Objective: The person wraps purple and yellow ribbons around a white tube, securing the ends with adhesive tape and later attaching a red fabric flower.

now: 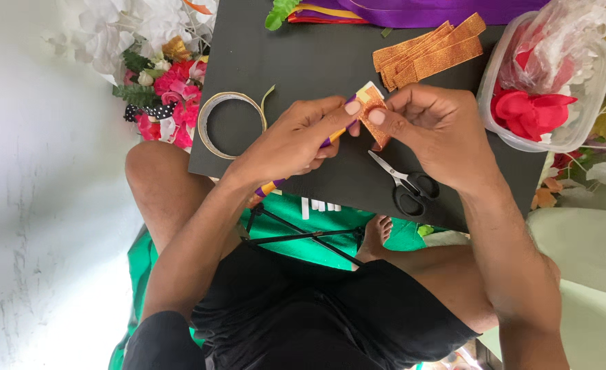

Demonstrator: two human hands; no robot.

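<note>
— What is being held over the black board (303, 62)?

— A glittery orange strip (373, 113) is pinched by both hands: the left hand (296, 140) is also closed round a purple stick (330, 139), the right hand (440, 133) is clamped on the strip's edge. Scissors (406, 183) are lying just below.

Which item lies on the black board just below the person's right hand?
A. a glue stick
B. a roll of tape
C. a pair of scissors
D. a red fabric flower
C: black-handled scissors lie on the black board just below the right hand.
</note>
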